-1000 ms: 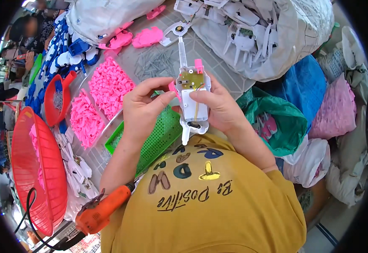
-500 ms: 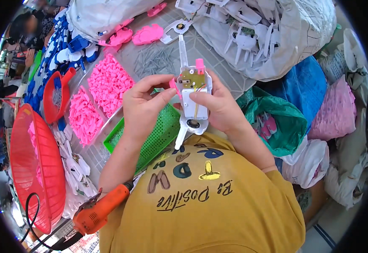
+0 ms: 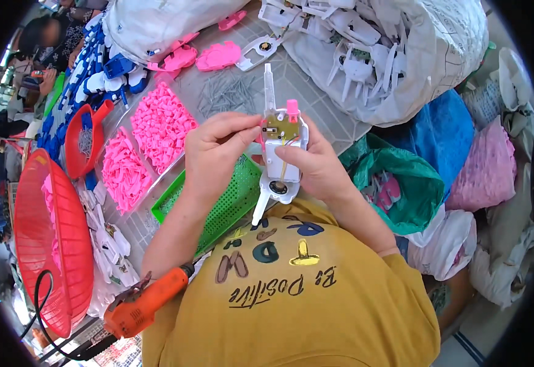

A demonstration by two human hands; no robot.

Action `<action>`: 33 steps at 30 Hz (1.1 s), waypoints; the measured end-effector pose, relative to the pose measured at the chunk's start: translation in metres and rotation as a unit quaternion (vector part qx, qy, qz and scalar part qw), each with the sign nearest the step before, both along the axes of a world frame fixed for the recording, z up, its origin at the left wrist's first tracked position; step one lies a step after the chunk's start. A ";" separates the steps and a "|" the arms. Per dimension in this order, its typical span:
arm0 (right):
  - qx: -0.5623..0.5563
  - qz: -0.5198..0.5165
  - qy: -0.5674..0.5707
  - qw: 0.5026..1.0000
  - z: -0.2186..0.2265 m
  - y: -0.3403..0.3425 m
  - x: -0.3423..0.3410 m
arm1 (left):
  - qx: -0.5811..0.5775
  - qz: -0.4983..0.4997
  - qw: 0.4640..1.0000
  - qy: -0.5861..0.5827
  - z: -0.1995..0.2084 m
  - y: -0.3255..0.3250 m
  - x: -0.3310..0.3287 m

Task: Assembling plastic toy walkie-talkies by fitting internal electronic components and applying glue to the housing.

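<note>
A white plastic toy shell (image 3: 272,194) is held upright in front of my chest, its inside facing me. In it show a green circuit board (image 3: 288,127), a white box, thin wires and a round black speaker (image 3: 278,187). My right hand (image 3: 325,168) is closed around its right side, thumb on the white box. At the shell's left edge, my left hand (image 3: 215,153) pinches a small pink plastic part (image 3: 263,138), mostly hidden by the fingertips. A pink block (image 3: 292,108) sits at the shell's upper right. Clear white rods stick out above and below.
Left are pink small parts (image 3: 160,125), a green perforated basket (image 3: 230,192), a red basket (image 3: 65,244) and an orange power screwdriver (image 3: 148,303). Screws (image 3: 227,95) and pink shells (image 3: 218,56) lie beyond. White shells fill a sack (image 3: 426,79); a green bag (image 3: 414,186) stands right.
The shell has shifted slightly down, and its top rod now stands lower. My left fingertips remain at its left edge, with less of the pink part showing.
</note>
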State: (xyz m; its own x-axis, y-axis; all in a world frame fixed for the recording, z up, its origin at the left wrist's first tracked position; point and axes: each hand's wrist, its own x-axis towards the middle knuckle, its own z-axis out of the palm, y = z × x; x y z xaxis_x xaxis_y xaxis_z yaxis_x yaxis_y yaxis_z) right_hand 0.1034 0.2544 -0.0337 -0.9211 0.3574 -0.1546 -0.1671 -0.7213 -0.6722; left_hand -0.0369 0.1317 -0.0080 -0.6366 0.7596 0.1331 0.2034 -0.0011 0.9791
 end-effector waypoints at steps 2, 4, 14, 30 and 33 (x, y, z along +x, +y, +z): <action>0.002 -0.001 0.005 1.000 -0.001 0.000 0.001 | 0.002 -0.001 1.000 -0.006 0.002 0.001 0.000; -0.003 0.006 0.016 1.000 -0.002 0.001 0.002 | 0.004 -0.003 1.000 -0.012 0.004 0.002 0.001; 0.061 0.010 0.056 0.997 -0.013 0.004 0.007 | 0.038 -0.002 0.999 0.003 0.010 0.002 0.007; 0.158 -0.011 0.064 0.985 -0.008 -0.003 0.008 | 0.052 0.044 0.997 0.038 0.006 0.004 0.024; 0.102 -0.017 0.059 0.993 -0.009 -0.006 0.007 | 0.057 0.042 0.996 0.060 0.001 0.005 0.024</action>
